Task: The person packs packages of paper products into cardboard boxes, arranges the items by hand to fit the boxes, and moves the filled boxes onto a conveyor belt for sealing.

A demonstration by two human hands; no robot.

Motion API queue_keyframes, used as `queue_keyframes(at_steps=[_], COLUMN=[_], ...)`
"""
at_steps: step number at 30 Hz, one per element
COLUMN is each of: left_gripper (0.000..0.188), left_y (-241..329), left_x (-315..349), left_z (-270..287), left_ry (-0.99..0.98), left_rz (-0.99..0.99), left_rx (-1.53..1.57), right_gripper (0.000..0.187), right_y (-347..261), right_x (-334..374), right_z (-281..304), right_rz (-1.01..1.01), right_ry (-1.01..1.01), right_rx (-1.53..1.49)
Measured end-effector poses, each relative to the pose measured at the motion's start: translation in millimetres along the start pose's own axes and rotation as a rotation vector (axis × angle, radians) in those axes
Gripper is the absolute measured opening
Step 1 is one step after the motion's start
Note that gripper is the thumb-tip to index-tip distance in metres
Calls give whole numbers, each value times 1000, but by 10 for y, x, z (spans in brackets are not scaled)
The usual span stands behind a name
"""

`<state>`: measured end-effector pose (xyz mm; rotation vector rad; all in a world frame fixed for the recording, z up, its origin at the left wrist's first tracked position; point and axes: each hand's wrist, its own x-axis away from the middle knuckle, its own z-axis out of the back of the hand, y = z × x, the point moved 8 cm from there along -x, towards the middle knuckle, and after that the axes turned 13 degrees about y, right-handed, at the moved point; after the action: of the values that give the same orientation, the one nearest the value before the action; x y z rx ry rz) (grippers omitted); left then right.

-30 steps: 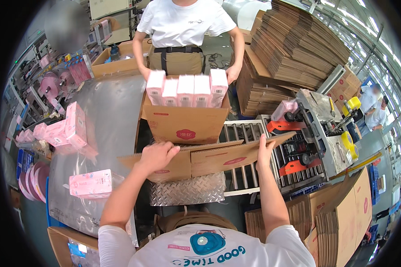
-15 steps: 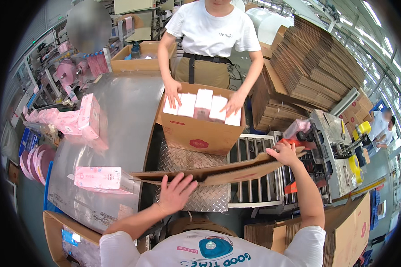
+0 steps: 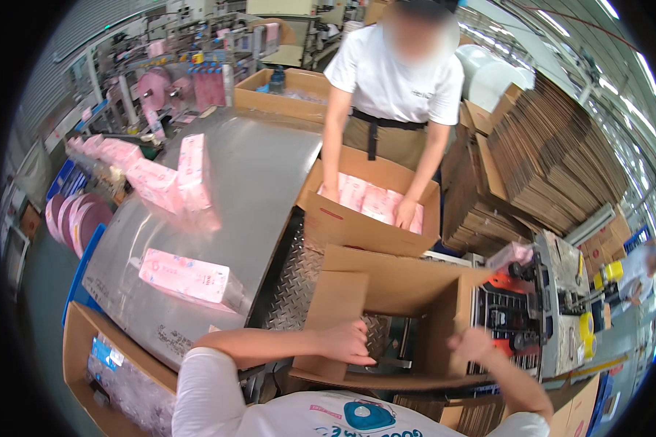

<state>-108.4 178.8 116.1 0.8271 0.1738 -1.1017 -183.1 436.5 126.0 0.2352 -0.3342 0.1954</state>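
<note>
The metal counter (image 3: 262, 171) spreads across the left half of the view. Beyond the work area, to the right, rises a tall stack of flattened cardboard (image 3: 561, 160). Across from the wearer stands a co-worker (image 3: 397, 84) in a white shirt.

The open carton (image 3: 412, 288) sits off the counter's right edge, close to the wearer's body, its mouth facing up and a side flap (image 3: 334, 309) angled across its left part. Metal shows through the opening. Just past it, near the counter's right edge, is a packed carton (image 3: 368, 229); the co-worker's two hands reach down onto the pink packs (image 3: 375, 202) inside. Another carton (image 3: 80, 364) of clear wrap lies off the counter's near left corner, and an orange-and-black machine (image 3: 506, 298) stands right of the open carton.

Pink packages (image 3: 149, 182) line the counter's left edge; a single pink package (image 3: 186, 275) lies nearer its front edge.

The left hand (image 3: 346, 342) rests at the side flap with fingers curled in; whether they pinch the cardboard I cannot tell. The right hand (image 3: 471, 344), somewhat blurred, grasps the open carton's right side, fingers closed over the edge.
</note>
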Motion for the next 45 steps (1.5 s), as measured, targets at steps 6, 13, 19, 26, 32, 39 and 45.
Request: queue_keyframes(at_steps=[6,13,19,26,32,39,45], left_gripper=[34,53,78,57,59,70,62], left_y=[-913,-1262,-886,-2007,-1924,-2059,-835], left_x=[252,-841,159,1057,1996,1534,569], left_z=[-838,961,189,673,362,-908,21], left_ry=[2,275,151,404,599,667,421], left_rz=[249,452,539,641,1156,1188,833], left_rx=[-150,-777,-692,-448,155,1262,297], right_gripper=[65,71,70,76,57,47,76], right_y=[-335,-316,1181,1271,543,-61,-2001], right_x=[682,-11,-383,-757,-11,505,267], right_z=[-1011,-59,-1632,-3941,-2191,410,80], right_rz=[359,254,-520,-986,-876,301,719], right_ry=[-705,489,1280,352,6,172,192], right_rx=[-811,-185,-1470,-1514,-1893,-1591,-1039])
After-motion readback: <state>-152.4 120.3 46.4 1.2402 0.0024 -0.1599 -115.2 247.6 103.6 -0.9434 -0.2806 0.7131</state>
